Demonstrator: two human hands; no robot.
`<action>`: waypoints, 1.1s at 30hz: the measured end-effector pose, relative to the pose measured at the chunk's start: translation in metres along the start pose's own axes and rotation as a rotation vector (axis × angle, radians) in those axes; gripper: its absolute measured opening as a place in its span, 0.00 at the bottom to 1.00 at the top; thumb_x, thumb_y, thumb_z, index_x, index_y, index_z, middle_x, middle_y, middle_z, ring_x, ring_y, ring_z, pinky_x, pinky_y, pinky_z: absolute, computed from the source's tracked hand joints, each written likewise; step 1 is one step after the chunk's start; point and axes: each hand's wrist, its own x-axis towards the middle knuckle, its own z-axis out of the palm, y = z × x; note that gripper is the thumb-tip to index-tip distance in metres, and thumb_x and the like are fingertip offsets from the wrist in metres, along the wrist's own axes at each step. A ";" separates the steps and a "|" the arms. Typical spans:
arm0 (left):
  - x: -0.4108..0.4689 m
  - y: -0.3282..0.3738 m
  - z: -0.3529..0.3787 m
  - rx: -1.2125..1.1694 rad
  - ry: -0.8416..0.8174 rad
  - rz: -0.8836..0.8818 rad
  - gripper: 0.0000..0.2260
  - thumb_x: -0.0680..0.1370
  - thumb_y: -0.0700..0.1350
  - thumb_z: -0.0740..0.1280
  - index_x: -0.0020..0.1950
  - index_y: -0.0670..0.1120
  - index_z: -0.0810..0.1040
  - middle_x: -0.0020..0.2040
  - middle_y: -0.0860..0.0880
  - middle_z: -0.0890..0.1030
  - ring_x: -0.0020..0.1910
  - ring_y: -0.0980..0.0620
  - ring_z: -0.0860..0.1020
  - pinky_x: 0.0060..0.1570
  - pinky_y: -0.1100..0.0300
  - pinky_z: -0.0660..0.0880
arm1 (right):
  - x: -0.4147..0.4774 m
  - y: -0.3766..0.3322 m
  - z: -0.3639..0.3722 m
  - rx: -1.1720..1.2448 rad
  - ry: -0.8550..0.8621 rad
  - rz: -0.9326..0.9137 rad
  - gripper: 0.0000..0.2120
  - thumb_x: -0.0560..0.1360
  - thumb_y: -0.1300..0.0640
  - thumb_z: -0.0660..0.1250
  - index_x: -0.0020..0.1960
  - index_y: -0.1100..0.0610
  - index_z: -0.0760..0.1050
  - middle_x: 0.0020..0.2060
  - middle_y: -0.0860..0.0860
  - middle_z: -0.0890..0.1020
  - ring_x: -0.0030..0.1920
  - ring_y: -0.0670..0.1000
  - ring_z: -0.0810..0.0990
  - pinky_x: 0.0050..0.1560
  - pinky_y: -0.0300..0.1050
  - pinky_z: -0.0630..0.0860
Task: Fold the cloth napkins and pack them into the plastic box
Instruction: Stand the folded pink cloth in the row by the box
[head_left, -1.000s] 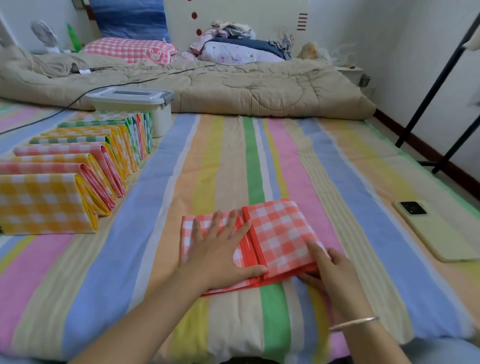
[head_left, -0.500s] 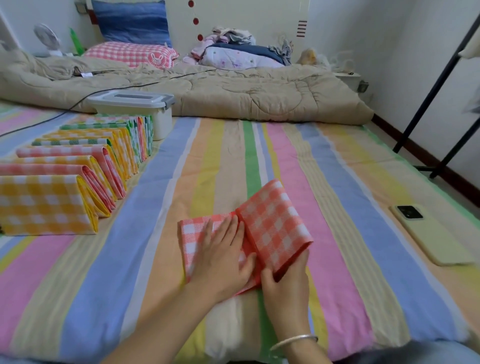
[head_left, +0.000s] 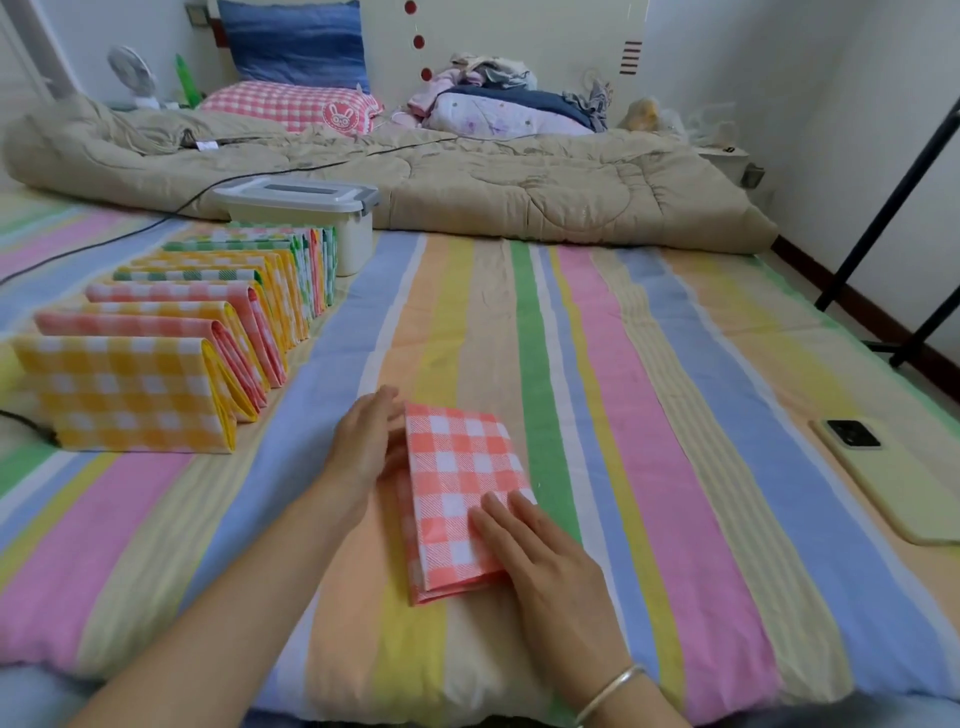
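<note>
The right hand (head_left: 540, 558) lies flat, fingers straight and together, pressing the near corner of the folded red checked napkin (head_left: 457, 467). The left hand (head_left: 366, 447) rests with relaxed fingers against the napkin's left edge. The napkin lies on the striped sheet (head_left: 675, 415), right of a row of folded napkins (head_left: 171, 358) that leads up to the lidded plastic box (head_left: 306, 208).
</note>
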 end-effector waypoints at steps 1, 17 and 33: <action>-0.001 -0.006 -0.001 0.175 0.023 0.056 0.17 0.80 0.55 0.65 0.67 0.51 0.73 0.64 0.49 0.79 0.58 0.51 0.79 0.60 0.51 0.76 | 0.000 0.001 0.002 -0.035 -0.005 -0.020 0.23 0.86 0.56 0.41 0.68 0.54 0.72 0.64 0.49 0.79 0.63 0.54 0.78 0.67 0.47 0.68; -0.022 -0.056 -0.009 1.336 -0.445 0.548 0.41 0.69 0.65 0.32 0.82 0.54 0.43 0.81 0.53 0.38 0.78 0.56 0.34 0.76 0.55 0.31 | 0.009 0.012 -0.010 -0.185 -0.259 -0.367 0.23 0.77 0.58 0.53 0.69 0.58 0.74 0.64 0.56 0.79 0.64 0.55 0.78 0.58 0.49 0.78; -0.032 -0.076 -0.010 1.475 -0.286 0.766 0.34 0.77 0.61 0.34 0.82 0.48 0.44 0.81 0.46 0.41 0.80 0.46 0.38 0.78 0.48 0.37 | 0.033 -0.003 -0.046 0.476 -0.344 0.923 0.10 0.79 0.45 0.61 0.52 0.51 0.74 0.43 0.46 0.83 0.44 0.49 0.81 0.45 0.47 0.76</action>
